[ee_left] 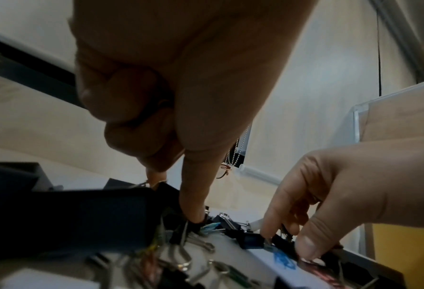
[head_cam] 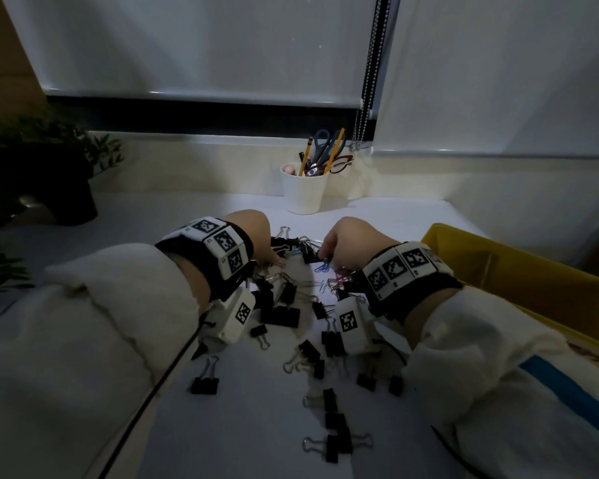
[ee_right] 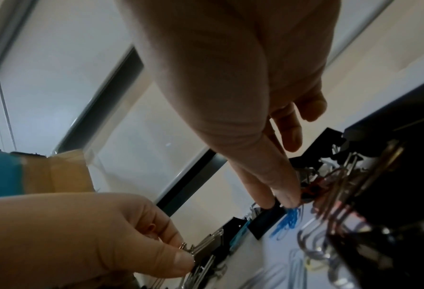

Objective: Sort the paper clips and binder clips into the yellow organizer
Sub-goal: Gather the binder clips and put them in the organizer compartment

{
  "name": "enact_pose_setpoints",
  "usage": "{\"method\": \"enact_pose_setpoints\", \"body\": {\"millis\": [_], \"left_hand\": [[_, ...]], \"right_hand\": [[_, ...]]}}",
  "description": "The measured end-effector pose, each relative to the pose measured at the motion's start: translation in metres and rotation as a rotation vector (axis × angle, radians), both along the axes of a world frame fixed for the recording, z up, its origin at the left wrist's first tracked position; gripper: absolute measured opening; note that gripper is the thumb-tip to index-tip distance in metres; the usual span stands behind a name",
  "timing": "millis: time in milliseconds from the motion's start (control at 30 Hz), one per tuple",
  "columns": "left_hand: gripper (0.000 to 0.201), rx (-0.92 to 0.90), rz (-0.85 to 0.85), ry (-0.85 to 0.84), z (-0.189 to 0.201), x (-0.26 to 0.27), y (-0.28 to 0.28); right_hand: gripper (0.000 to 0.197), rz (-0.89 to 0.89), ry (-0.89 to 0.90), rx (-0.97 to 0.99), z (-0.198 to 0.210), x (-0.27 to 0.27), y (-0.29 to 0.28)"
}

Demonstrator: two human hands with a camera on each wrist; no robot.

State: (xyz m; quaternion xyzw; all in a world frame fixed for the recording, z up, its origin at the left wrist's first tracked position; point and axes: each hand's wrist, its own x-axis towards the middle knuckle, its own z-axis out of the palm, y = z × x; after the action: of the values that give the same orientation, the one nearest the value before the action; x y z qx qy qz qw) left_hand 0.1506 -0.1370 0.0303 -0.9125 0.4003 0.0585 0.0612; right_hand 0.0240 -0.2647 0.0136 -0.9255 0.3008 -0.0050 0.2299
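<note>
Black binder clips point(head_cam: 280, 316) mostly still loose on the white desk point(head_cam: 256, 426), scattered from between the wrists down toward the near edge; a tangled heap sits further out under the fingertips. Coloured paper clips mixed into that heap: a blue paper clip point(head_cam: 322, 267) lies on the desk just beside the right fingertips, a pink one close by

Yellow organizer point(head_cam: 519, 271) sits to the right of the pile, near the right forearm. Its inside is mostly hidden by the sleeve and the angle, so can't tell if anything has gone in yet

Left hand point(head_cam: 253, 233): index finger pointing down into the heap, and in the right wrist view thumb and finger pinch the silver wire handles of a binder clip point(ee_right: 205, 248); other fingers curled under

Right hand point(head_cam: 350, 240): fingers narrowed and pointing down, tips on a black binder clip right next to the blue paper clip. Looks like a pinch forming, but whether it actually has hold of anything I can't tell from the wrist views

Progress call: early. Both hands working in the pile, picking apart the tangle. Nearly the whole lot of clips still to sort and move across to the organizer

White pen cup point(head_cam: 303, 188) with scissors and pencils behind the pile, not involved
</note>
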Motion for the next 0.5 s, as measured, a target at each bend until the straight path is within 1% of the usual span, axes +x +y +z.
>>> {"method": "enact_pose_setpoints", "body": {"millis": [67, 133, 200, 233, 300, 333, 367, 433, 500], "left_hand": [[0.047, -0.012, 0.018, -0.024, -0.002, 0.006, 0.001], [0.04, -0.035, 0.031, -0.069, -0.006, 0.011, 0.002], [0.03, -0.12, 0.005, -0.09, -0.008, 0.011, 0.003], [0.025, -0.185, -0.04, -0.053, -0.009, 0.008, 0.002], [0.026, -0.292, -0.182, 0.112, -0.01, -0.002, -0.001], [0.028, -0.283, -0.257, 0.191, -0.009, -0.01, -0.002], [0.03, -0.233, -0.313, 0.228, -0.01, -0.017, -0.004], [0.034, -0.122, -0.337, 0.196, -0.012, -0.027, -0.011], [0.031, -0.047, -0.314, 0.135, -0.015, -0.03, -0.02]], "right_hand": [[0.032, 0.013, 0.005, -0.029, 0.001, 0.003, 0.002], [0.028, 0.033, 0.021, -0.079, 0.004, 0.004, 0.005], [0.027, 0.051, 0.051, -0.095, 0.005, 0.005, 0.006], [0.027, 0.055, 0.067, -0.094, 0.005, 0.005, 0.006], [0.028, 0.058, 0.092, -0.089, 0.002, 0.007, 0.003], [0.027, 0.054, 0.098, -0.085, 0.001, 0.007, 0.002], [0.026, 0.043, 0.098, -0.082, -0.001, 0.008, 0.0], [0.02, 0.022, 0.086, -0.097, -0.004, 0.01, -0.002], [0.012, 0.007, 0.091, -0.146, -0.008, 0.012, -0.001]]}}
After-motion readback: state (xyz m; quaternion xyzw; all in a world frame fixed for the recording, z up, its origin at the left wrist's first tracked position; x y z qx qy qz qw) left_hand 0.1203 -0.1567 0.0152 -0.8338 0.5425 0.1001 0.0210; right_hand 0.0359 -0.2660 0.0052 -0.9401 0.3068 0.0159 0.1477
